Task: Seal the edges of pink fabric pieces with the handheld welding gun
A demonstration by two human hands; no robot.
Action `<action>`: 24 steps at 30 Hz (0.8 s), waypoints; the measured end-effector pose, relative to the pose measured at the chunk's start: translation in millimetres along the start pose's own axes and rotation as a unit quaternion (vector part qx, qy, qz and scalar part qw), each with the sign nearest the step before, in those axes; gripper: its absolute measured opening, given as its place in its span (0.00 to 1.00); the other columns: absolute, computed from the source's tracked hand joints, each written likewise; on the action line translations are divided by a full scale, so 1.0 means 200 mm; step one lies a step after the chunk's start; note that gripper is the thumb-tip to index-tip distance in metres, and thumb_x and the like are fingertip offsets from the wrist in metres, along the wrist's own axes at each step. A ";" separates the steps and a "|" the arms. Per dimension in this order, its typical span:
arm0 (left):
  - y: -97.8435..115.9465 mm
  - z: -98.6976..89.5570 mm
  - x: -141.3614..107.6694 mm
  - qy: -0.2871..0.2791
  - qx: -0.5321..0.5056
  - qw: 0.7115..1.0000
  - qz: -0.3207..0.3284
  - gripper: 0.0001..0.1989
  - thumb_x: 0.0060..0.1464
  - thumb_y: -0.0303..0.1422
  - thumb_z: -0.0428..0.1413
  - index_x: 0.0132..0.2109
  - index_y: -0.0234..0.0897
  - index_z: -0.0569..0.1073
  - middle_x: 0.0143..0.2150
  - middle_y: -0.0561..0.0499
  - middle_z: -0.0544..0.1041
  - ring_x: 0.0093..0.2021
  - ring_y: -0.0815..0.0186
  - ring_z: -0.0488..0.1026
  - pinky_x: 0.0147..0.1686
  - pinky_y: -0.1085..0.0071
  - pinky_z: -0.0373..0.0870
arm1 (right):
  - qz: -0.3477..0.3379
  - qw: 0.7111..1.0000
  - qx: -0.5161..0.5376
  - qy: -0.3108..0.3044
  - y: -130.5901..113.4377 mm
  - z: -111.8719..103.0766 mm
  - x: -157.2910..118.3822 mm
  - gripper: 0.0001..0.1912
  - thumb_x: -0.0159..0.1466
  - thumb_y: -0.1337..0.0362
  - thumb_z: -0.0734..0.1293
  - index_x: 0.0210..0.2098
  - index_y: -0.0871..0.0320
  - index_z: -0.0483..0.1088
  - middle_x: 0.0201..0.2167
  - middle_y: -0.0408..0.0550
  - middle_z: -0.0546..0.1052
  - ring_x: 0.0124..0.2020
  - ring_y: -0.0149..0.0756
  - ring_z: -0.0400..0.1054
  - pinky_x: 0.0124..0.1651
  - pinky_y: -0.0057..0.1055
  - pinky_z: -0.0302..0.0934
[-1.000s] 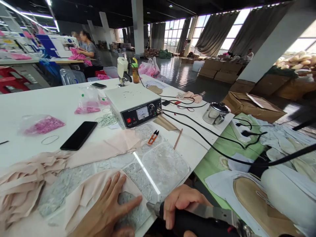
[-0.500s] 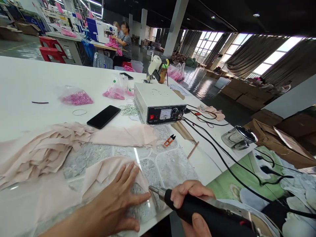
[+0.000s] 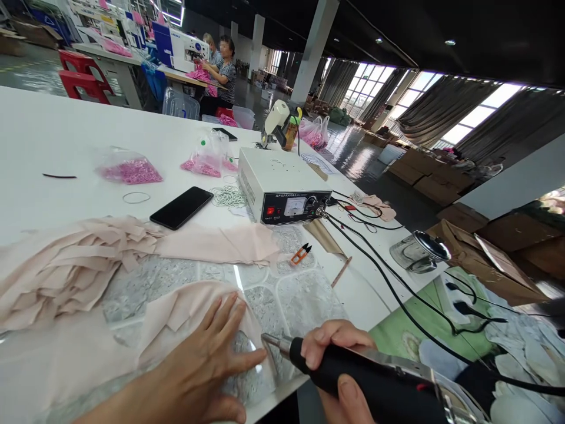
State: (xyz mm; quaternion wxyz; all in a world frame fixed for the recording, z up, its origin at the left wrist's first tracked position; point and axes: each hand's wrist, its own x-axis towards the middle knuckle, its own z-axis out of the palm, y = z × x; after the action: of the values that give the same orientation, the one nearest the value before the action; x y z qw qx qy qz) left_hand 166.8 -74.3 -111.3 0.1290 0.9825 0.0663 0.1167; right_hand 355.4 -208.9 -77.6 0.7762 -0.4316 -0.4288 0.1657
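Note:
My left hand [image 3: 207,347] lies flat with spread fingers, pressing a piece of pale pink fabric [image 3: 176,303] onto a clear, stone-patterned mat [image 3: 304,294]. In my right hand [image 3: 338,347] is a black handheld ultrasonic tool [image 3: 371,383], the fingers wrapped round its body. Its narrow metal tip points left and sits at the fabric's curved right edge, close to my left thumb and index finger. Whether the tip touches the cloth I cannot tell. A cable runs from the white control box [image 3: 282,176] with a dial toward the tool's side.
Orange thread snips [image 3: 301,254], a black phone [image 3: 182,208] and a heap of pink fabric pieces [image 3: 83,259] lie near the mat. Bags of pink bits [image 3: 132,169] stand farther back. A glass mug [image 3: 419,252] is at the right table edge. Co-workers [image 3: 223,68] sit at sewing machines.
The view has turned slightly, shifting the scene a little to the left. Both hands, the tool and the fabric keep nearly the same positions relative to each other.

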 end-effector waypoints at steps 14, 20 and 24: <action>0.06 -0.11 0.06 -0.113 -0.096 0.986 -0.072 0.35 0.45 0.55 0.72 0.60 0.55 0.77 0.70 0.36 0.62 0.70 0.19 0.52 0.59 0.21 0.56 | 0.002 1.000 -0.005 0.003 0.01 -0.01 0.03 0.10 0.68 0.55 0.67 0.44 0.53 0.72 0.33 0.43 0.72 0.24 0.32 0.69 0.28 0.35 0.71; 0.04 -0.09 0.04 -0.072 -0.106 0.991 -0.048 0.35 0.48 0.57 0.70 0.61 0.56 0.76 0.69 0.35 0.63 0.69 0.19 0.54 0.57 0.21 0.57 | -0.013 0.999 -0.035 0.008 -0.01 0.00 0.05 0.09 0.66 0.55 0.67 0.42 0.52 0.73 0.31 0.42 0.72 0.21 0.32 0.68 0.24 0.35 0.70; 0.03 -0.08 0.03 -0.074 -0.097 0.992 -0.043 0.36 0.47 0.57 0.70 0.62 0.57 0.75 0.68 0.35 0.63 0.69 0.19 0.53 0.56 0.21 0.57 | -0.018 0.999 -0.049 0.014 -0.01 0.02 0.07 0.09 0.65 0.54 0.67 0.41 0.52 0.73 0.30 0.42 0.72 0.20 0.32 0.68 0.22 0.34 0.69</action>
State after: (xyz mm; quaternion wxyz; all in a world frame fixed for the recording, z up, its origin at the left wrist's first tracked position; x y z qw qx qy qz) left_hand 169.7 -75.8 -93.8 0.2330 0.9676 0.0869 0.0441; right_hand 359.3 -199.5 -68.3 0.7633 -0.4633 -0.4329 0.1240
